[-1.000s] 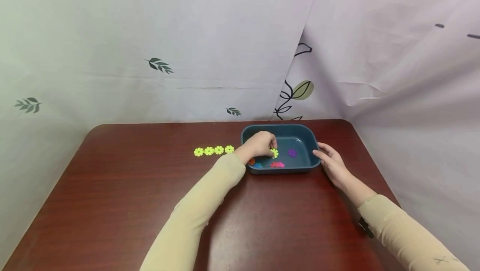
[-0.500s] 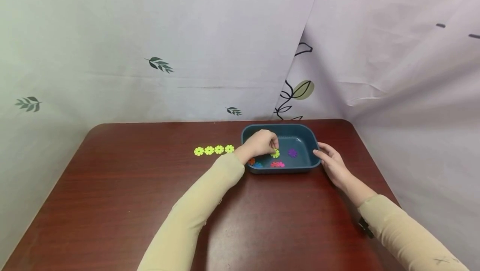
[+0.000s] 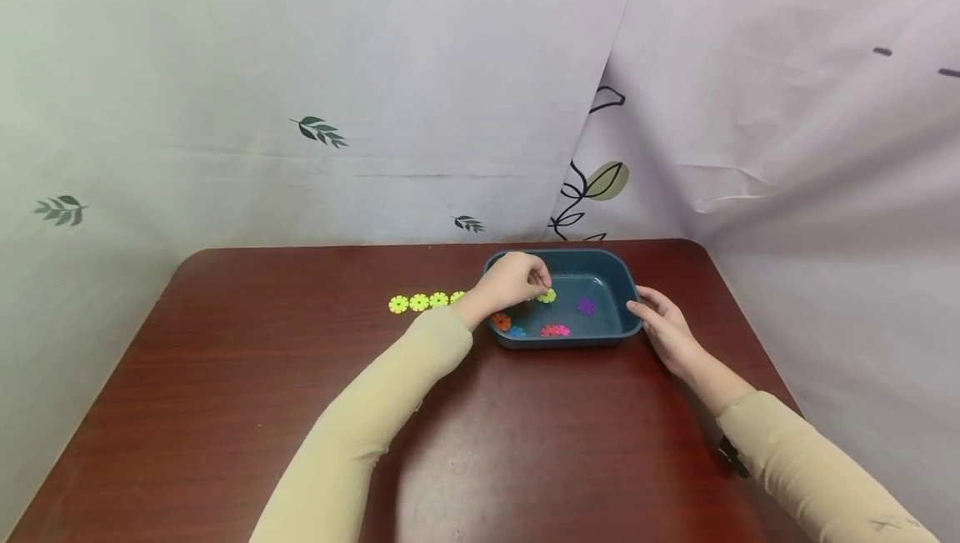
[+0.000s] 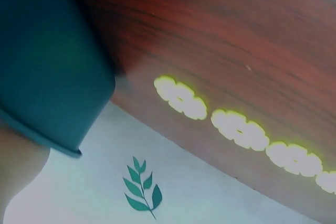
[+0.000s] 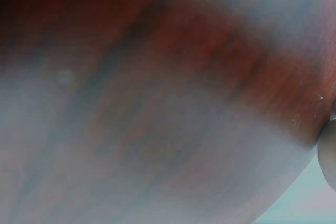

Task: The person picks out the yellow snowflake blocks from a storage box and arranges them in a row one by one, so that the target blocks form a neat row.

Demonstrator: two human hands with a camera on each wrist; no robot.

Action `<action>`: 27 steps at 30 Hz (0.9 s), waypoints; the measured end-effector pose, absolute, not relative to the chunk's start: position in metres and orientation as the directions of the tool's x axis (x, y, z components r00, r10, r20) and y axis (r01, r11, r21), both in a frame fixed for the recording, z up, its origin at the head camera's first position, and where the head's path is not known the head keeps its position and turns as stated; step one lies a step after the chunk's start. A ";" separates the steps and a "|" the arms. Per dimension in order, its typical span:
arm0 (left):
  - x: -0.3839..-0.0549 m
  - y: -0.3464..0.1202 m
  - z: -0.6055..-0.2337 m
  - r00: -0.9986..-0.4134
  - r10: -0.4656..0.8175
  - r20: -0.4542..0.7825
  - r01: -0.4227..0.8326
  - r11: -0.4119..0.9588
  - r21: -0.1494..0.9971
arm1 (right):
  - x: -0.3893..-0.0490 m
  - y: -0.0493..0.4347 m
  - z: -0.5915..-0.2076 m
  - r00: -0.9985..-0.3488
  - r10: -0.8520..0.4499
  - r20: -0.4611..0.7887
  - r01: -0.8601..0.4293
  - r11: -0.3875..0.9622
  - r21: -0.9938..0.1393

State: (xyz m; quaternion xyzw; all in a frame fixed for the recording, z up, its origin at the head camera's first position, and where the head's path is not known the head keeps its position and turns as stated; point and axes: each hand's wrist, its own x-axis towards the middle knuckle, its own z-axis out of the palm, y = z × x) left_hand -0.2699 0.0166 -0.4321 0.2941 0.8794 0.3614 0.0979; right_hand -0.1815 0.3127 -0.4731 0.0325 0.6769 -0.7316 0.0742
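Note:
My left hand (image 3: 516,278) reaches over the left side of a dark blue-grey plastic basin (image 3: 600,328), pinching a yellow flower-shaped disc (image 3: 547,296) between thumb and fingertips. The basin's right rim is held by my right hand (image 3: 663,326), thumb on the rim and fingers outside. Inside the basin lie a purple flower disc (image 3: 585,306), a red and a pink disc (image 3: 561,330) together, a blue disc (image 3: 516,331) and an orange disc (image 3: 501,322). Left of the basin, several yellow flower discs (image 3: 418,303) form a row; my left wrist partly covers the nearest one.
The reddish-brown wooden table (image 3: 262,393) meets a pale cloth wall (image 3: 375,93) with leaf prints behind it. In the left wrist view the basin's outer wall (image 4: 47,61) stands close to the row of yellow discs (image 4: 239,129).
My left hand has lifted slightly and shifted left with the yellow disc, uncovering more of the orange disc. The right hand and basin stay in place.

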 end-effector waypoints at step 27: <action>-0.254 -0.072 -0.409 -0.924 0.366 0.115 0.293 0.480 0.827 | -0.180 0.312 -0.473 -0.988 -0.059 -0.143 0.146 -0.057 -0.988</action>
